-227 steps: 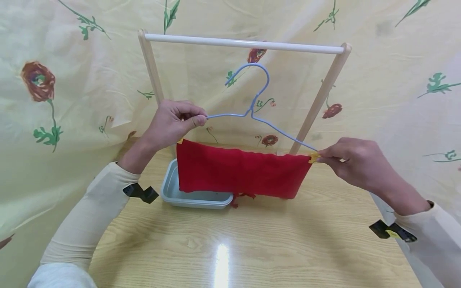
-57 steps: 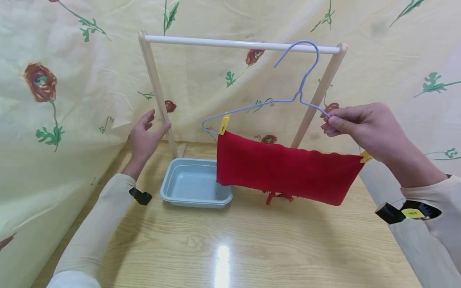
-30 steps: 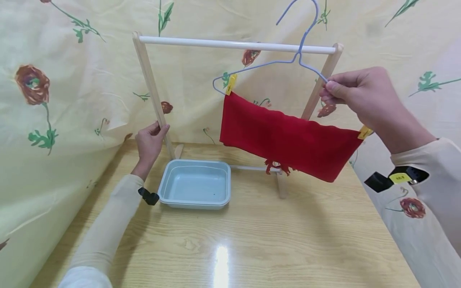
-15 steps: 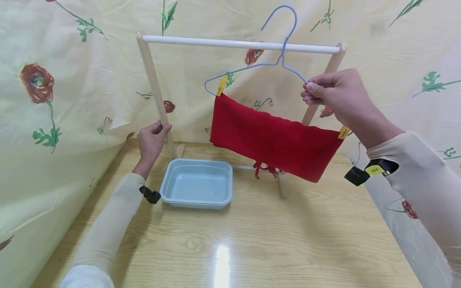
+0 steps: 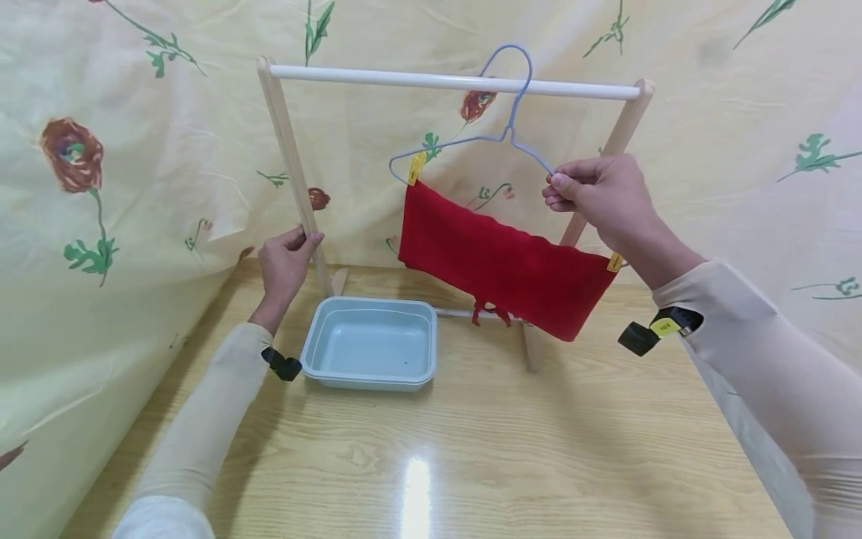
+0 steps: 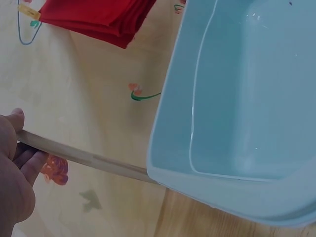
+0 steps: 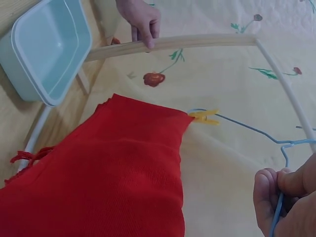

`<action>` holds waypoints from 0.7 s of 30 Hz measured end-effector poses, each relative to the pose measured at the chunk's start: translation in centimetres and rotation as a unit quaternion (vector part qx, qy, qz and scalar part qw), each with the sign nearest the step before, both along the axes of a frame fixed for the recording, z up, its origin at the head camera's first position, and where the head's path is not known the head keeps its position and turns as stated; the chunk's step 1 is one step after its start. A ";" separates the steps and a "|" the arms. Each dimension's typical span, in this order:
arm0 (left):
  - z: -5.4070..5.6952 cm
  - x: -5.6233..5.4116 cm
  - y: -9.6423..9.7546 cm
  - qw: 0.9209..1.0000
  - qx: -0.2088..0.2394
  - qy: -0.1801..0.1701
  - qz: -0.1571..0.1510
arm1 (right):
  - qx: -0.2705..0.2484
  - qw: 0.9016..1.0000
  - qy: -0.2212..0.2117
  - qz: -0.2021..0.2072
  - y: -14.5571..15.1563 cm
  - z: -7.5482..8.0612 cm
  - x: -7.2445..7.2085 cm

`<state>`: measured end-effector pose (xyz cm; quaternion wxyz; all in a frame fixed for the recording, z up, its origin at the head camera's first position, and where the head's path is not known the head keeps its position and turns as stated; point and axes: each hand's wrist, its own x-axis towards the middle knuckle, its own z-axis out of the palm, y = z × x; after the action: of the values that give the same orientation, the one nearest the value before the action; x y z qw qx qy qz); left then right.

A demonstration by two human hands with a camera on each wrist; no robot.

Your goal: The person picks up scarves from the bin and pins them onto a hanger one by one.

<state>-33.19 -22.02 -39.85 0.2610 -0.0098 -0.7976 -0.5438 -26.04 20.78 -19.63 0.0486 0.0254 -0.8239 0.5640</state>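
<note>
My right hand [image 5: 606,196] pinches the right shoulder of a thin blue wire hanger [image 5: 465,141]. A folded red scarf [image 5: 498,258] with fringe hangs tilted from it, lower at the right. One yellow clothespin [image 5: 417,169] clips the scarf's left corner, and another clothespin [image 5: 615,262] clips the right one. The hanger's hook [image 5: 509,46] arches above the rack's white rail [image 5: 404,78], its tip hidden behind the rail. At the left, my left hand [image 5: 286,263] grips the rack's wooden post [image 5: 291,153] between thumb and fingers, also visible on the post [image 6: 94,160] in the left wrist view.
A light blue plastic tub [image 5: 369,380] stands on the wooden table [image 5: 323,464] at the rack's lower left. Behind the scarf is the rack's right post [image 5: 629,123], with its foot [image 5: 532,348] on the table. Flowered cloth [image 5: 168,247] encloses the back and sides.
My left hand has gone from open beside the post to gripping it. My right hand, now alone on the hanger, first raised it, then moved it left and lowered its hook to the rail.
</note>
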 end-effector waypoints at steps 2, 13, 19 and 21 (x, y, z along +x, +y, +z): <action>0.0 0.1 0.0 1.000 0.002 0.002 0.000 | 0.006 1.000 0.002 -0.001 -0.1 -0.4 0.0; 0.1 0.0 0.1 1.000 -0.001 0.009 0.007 | 0.019 1.000 -0.011 0.004 -0.7 -2.1 0.3; 0.1 0.0 0.2 1.000 -0.002 0.010 0.009 | 0.012 1.000 -0.011 0.008 -1.0 -2.7 0.3; 0.1 0.0 0.2 1.000 -0.002 0.010 0.009 | 0.010 1.000 -0.011 0.009 -1.0 -2.8 0.3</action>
<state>-33.17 -21.85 -39.80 0.2734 -0.0084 -0.7959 -0.5401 -25.78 19.77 -22.47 0.0342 0.0275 -0.8295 0.5568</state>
